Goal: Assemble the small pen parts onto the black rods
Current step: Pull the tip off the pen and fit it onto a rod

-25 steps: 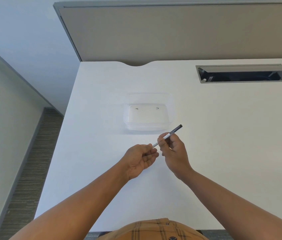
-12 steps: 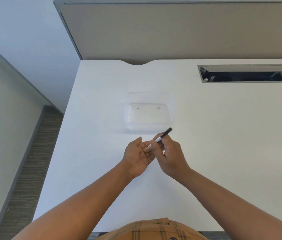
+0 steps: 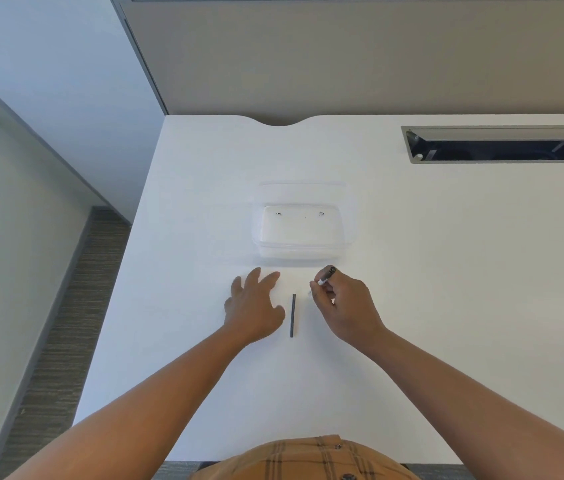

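Head view: black rod (image 3: 292, 315) between hands, apparently untouched.

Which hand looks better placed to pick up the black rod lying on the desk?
Probably the left hand: it is open and empty, right beside the rod. The right hand is already closed on a pen piece.

Bright, even light washes the white bench (image 3: 447, 271) almost to glare, and the clear container (image 3: 303, 252) nearly vanishes against it. Shadows under the hands are faint. Wide-angle bending curves the edges; focus is mostly sharp.
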Motion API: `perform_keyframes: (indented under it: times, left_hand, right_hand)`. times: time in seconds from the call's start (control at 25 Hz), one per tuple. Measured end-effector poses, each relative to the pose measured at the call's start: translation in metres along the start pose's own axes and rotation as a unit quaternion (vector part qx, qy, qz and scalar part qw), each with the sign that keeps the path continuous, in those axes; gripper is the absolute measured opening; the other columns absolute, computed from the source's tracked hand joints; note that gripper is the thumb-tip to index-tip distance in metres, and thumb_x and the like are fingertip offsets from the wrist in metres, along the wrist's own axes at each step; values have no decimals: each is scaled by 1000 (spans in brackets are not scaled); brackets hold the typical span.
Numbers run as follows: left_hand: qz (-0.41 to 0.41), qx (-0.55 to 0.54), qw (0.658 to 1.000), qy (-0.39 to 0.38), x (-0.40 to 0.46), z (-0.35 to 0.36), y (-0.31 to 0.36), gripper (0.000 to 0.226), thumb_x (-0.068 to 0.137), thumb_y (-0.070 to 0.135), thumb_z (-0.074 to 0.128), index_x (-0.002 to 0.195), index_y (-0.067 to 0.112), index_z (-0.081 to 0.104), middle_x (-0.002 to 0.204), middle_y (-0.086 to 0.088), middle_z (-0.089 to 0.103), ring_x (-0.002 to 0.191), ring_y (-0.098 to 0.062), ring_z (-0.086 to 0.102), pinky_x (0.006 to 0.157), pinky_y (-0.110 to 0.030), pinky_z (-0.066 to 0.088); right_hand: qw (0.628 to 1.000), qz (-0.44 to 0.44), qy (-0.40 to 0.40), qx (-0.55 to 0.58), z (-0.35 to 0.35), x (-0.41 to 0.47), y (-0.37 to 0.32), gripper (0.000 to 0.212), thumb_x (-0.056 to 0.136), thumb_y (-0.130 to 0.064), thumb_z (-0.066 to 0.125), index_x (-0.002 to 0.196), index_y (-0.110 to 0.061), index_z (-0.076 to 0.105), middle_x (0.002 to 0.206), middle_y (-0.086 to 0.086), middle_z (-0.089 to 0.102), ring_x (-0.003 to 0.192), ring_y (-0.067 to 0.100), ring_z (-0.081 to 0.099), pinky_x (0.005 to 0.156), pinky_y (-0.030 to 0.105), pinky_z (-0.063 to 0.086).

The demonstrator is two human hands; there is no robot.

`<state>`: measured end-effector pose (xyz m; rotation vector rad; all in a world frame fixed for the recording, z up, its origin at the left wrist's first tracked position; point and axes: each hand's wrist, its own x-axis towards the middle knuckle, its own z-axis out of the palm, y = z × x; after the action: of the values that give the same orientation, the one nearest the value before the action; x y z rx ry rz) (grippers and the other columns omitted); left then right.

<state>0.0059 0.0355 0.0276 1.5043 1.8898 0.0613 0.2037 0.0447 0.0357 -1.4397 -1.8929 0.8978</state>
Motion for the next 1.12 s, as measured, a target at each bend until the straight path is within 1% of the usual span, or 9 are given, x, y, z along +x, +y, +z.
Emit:
perform_keyframes:
  times: [0.08, 0.16, 0.28, 0.4, 0.56, 0.72, 0.88, 1.0, 1.12]
  left_hand:
    - [-13, 91, 992, -84, 2, -2, -6, 97, 78, 39, 72, 157, 46, 16, 170, 7, -10, 154, -39, -12, 115, -66, 18]
    - [-5, 129, 984, -122, 3, -2, -8, 114, 72, 40, 81, 157, 46, 6, 168, 5, -22, 151, -43, -20, 114, -70, 16]
    - [6, 171, 976, -131, 3, -1, -10, 122, 72, 39, 85, 157, 45, -2, 166, 3, -28, 150, -46, -21, 115, -70, 18]
    - [9, 188, 974, -126, 2, 0, -10, 122, 73, 39, 85, 157, 44, -4, 166, 2, -28, 150, -47, -20, 115, -70, 20]
    - [9, 192, 973, -131, 3, -2, -9, 121, 73, 38, 85, 158, 43, -2, 167, 1, -26, 150, -47, -19, 114, -70, 22]
    - [33, 115, 991, -67, 5, -7, -6, 97, 75, 43, 82, 156, 34, 30, 170, 1, 7, 154, -36, 8, 115, -51, 34]
    - [133, -56, 989, 29, 4, 3, 10, 48, 83, 39, 78, 127, 29, 65, 131, 10, 60, 122, -14, 55, 100, -30, 46]
    - [155, -116, 981, 16, 0, 11, 24, 16, 86, 27, 74, 101, 32, 74, 96, 15, 71, 94, -13, 67, 84, -34, 56]
    - [124, -180, 976, -4, -4, 13, 30, 15, 88, 21, 67, 85, 35, 72, 80, 12, 76, 76, -18, 73, 71, -37, 61]
  right_hand:
    - [998, -60, 6, -32, 2, -5, 0, 16, 103, -27, 50, 94, -18, 59, 86, -4, 67, 69, 17, 60, 69, 29, 51]
    - [994, -58, -51, -76, 7, -11, 2, 15, 104, -20, 50, 98, -13, 60, 87, -7, 65, 72, 19, 57, 74, 36, 51]
    - [991, -10, -104, -78, 12, -5, 2, 12, 104, -18, 48, 94, -13, 54, 70, -10, 52, 64, 22, 47, 67, 36, 42]
    - [997, -19, -65, -46, 9, 2, -4, 13, 104, -20, 50, 93, -14, 53, 71, -2, 60, 61, 14, 51, 62, 30, 42]
    - [998, -16, -38, -49, 7, 4, -6, 14, 103, -18, 54, 90, -12, 53, 60, -13, 48, 56, 6, 46, 56, 19, 32]
    - [998, -6, -39, -50, 4, 3, -5, 17, 103, -23, 51, 89, -14, 50, 60, -11, 48, 54, 13, 45, 58, 34, 41]
    - [999, 0, -39, -35, 0, 6, -10, 18, 103, -26, 51, 91, -13, 50, 67, -1, 59, 58, 23, 52, 62, 44, 49]
    - [998, 0, -47, -32, -1, 6, -14, 18, 103, -26, 52, 92, -12, 52, 71, 3, 64, 64, 28, 58, 65, 46, 51]
    - [998, 1, -48, -27, -2, 5, -13, 16, 102, -27, 54, 93, -13, 53, 71, 2, 64, 62, 24, 57, 62, 43, 50]
